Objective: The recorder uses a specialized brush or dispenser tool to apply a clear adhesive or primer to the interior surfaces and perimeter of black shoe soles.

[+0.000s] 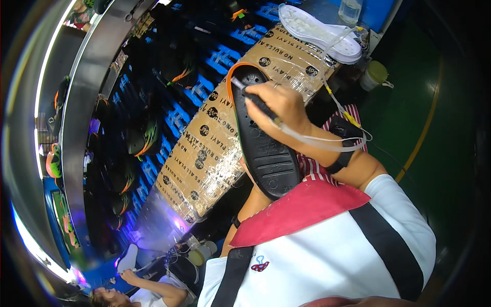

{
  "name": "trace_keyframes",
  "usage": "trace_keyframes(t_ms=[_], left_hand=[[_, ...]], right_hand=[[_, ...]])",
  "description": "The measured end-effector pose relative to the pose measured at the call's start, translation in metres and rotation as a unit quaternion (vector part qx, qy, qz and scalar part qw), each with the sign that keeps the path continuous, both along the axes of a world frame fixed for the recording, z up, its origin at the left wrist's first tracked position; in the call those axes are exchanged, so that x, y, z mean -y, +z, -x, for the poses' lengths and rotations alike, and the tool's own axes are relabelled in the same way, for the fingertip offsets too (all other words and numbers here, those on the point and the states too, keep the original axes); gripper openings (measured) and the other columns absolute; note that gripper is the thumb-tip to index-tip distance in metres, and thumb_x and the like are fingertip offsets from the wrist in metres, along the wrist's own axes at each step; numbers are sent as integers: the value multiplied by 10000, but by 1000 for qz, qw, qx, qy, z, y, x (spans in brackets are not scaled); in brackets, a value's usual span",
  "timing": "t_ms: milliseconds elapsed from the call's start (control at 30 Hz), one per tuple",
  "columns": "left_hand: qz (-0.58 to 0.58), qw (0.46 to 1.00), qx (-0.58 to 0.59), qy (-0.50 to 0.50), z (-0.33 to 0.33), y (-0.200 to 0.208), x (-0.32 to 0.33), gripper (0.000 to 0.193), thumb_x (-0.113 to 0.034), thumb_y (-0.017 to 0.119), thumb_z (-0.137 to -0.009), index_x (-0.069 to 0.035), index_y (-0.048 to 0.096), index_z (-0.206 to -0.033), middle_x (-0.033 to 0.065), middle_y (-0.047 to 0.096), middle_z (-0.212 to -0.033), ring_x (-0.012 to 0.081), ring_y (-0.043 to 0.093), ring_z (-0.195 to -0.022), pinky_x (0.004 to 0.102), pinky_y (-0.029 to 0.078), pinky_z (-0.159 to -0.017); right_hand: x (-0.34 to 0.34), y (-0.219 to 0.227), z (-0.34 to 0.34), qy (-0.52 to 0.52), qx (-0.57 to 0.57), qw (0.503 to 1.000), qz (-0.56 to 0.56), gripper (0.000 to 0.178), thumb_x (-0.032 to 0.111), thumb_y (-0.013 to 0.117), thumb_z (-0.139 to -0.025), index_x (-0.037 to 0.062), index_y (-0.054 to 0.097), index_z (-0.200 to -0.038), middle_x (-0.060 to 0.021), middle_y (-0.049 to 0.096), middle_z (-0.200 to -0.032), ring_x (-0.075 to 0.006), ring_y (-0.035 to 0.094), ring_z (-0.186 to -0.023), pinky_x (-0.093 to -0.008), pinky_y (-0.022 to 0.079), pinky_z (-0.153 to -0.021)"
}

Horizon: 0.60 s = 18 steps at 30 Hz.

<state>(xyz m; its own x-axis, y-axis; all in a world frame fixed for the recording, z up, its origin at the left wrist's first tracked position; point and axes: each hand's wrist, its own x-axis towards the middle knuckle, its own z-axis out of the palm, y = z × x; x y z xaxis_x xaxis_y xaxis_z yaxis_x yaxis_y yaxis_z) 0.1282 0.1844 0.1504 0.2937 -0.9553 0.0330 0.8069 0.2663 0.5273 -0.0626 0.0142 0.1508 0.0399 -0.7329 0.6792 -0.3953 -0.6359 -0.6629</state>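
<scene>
A black shoe sole [258, 134] with an orange rim round its far end tilts up in front of my chest. My left hand [247, 168] holds it from behind at its left edge; most of that hand is hidden by the sole. In my right hand [281, 105] is a brush [262, 105] with a black handle and a pale tip. The tip touches or nearly touches the inner side of the orange rim, at the far left. A clear tube [327, 146] runs from the brush's back end past my right wrist.
A bench [204, 148] covered in printed brown tape lies ahead. On its far end rest a white sole [319, 33] and a clear cup [350, 11]. Left of it, a blue-slatted conveyor [176, 120] carries dark shoe parts. A co-worker [153, 291] sits lower left.
</scene>
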Motion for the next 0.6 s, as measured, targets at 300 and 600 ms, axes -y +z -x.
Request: trace_keyframes(t_ms=[300, 600], left_hand=[[-193, 784, 422, 411, -123, 120, -128, 563, -343, 413, -908, 3, 347, -1348, 178, 454, -1307, 253, 501, -1133, 360, 418, -932], [-351, 662, 521, 410, -147, 137, -159, 495, -240, 419, -924, 1, 343, -1350, 141, 440, -1334, 205, 472, -1170, 309, 363, -989]], right_hand=[[-10, 15, 14, 139, 102, 984, -33, 184, 86, 691, -683, 33, 630, -848, -133, 631, -720, -291, 617, -624, -348, 475, -546], [-15, 11, 10, 132, -72, 989, 5, 114, 118, 643, -723, 55, 610, -812, -101, 585, -671, -286, 591, -629, -372, 466, -580]])
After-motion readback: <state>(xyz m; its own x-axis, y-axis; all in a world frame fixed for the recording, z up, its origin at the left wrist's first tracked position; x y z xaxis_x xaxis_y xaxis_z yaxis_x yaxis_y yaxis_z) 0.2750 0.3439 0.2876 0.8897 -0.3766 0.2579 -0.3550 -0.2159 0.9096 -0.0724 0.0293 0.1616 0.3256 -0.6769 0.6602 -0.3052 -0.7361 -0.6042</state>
